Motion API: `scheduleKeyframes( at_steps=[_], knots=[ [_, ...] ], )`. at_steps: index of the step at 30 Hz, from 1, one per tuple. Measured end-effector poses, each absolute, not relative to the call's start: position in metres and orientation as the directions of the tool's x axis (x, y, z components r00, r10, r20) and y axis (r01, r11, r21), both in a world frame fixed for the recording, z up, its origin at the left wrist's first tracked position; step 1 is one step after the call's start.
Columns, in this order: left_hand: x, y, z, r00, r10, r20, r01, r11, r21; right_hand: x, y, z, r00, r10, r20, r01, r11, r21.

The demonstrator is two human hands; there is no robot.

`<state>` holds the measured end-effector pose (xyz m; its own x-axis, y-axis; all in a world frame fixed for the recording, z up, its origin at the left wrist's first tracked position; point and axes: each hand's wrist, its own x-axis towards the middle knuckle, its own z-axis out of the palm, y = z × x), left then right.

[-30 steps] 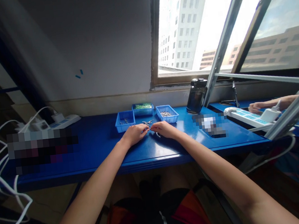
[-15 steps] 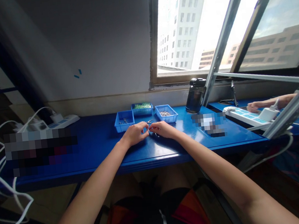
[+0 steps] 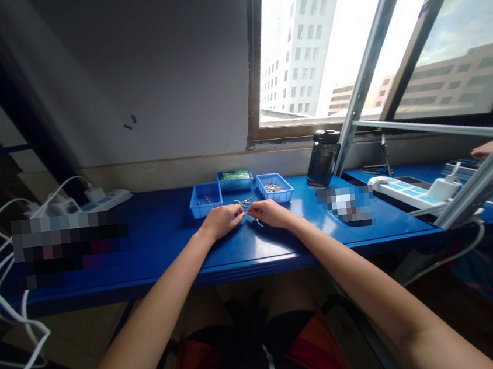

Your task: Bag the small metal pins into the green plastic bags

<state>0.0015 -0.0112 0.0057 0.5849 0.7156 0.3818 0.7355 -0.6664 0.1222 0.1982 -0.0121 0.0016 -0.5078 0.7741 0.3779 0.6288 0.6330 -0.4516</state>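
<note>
My left hand [image 3: 223, 222] and my right hand [image 3: 269, 214] meet fingertip to fingertip low over the blue table. Both are closed in a pinch; whatever lies between the fingers is too small to name. Just beyond the fingertips lie a few thin, shiny metal pieces [image 3: 243, 201]. Left of them stands a blue bin [image 3: 206, 211] with a few small metal pieces inside. On the right, another blue bin [image 3: 277, 196] holds many small silvery pieces. Behind, a third blue bin [image 3: 236, 185] contains green packets [image 3: 234, 176].
A dark bottle [image 3: 323, 157] stands by the metal frame post [image 3: 361, 78]. Power strips lie at the right [image 3: 410, 191] and left [image 3: 106, 200], with white cables [image 3: 27, 342] hanging at the left edge. Part of another person's hand [image 3: 487, 149] shows at far right.
My left fingers have straightened slightly and lowered, so more of the metal pieces beyond them shows. The other person's hand at far right has drawn back to the right.
</note>
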Motion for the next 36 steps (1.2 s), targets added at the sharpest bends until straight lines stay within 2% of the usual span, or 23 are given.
scheduleKeyframes(
  at_steps=[9,20,36],
  knots=[
    [0.0009,-0.0122,0.0055,0.552,0.740,0.384,0.771,-0.628,0.103,0.2018,-0.0093,0.0009,-0.462,0.787,0.408,0.661,0.613,-0.433],
    [0.0001,-0.0083,0.0037,0.596,0.689,0.412,0.733,-0.677,0.071,0.2011,-0.0073,0.0013,-0.472,0.775,0.421,0.660,0.627,-0.414],
    [-0.0001,-0.0078,0.0031,0.596,0.698,0.396,0.741,-0.668,0.063,0.2024,-0.0054,0.0009,-0.445,0.791,0.419,0.690,0.601,-0.403]
  ],
)
